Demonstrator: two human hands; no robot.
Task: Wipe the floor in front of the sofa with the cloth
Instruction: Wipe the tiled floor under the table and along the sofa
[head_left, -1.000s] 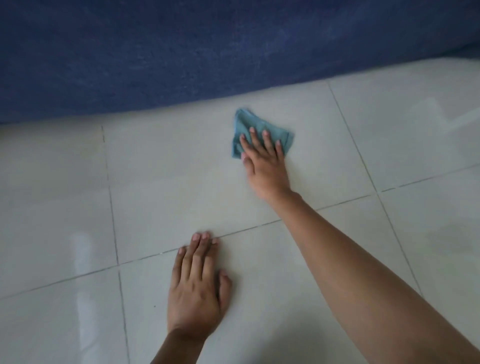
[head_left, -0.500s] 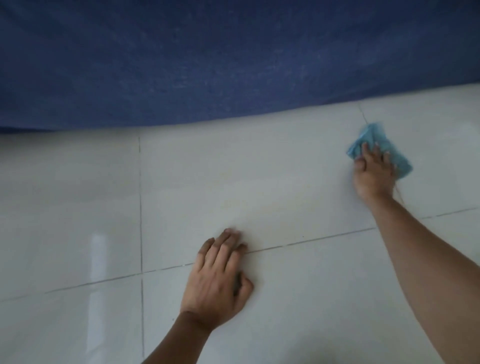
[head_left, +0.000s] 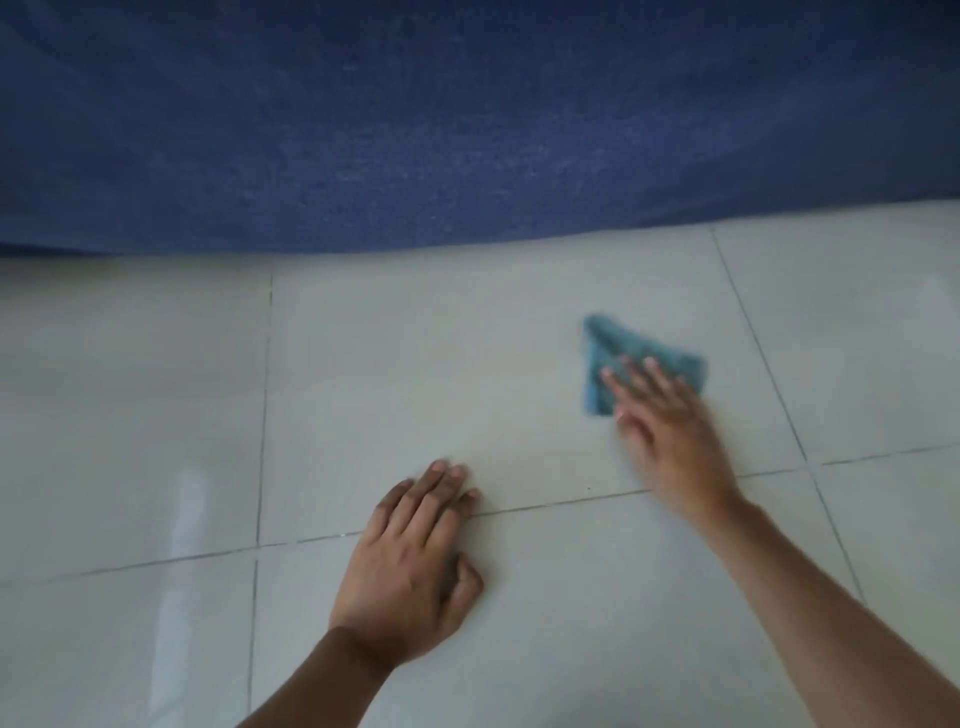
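Cloth (head_left: 613, 358): folded blue, flat on floor (head_left: 415, 364), in front of sofa (head_left: 467, 130), now near middle of tile. Half second ago it sat further right, on grout line; so stroke swept back left, wiping goes on. Right hand (head_left: 670, 431) presses it, fingers spread, not clamped. Left hand (head_left: 415, 561) flat on tile, fingers together, same place as before, props body.
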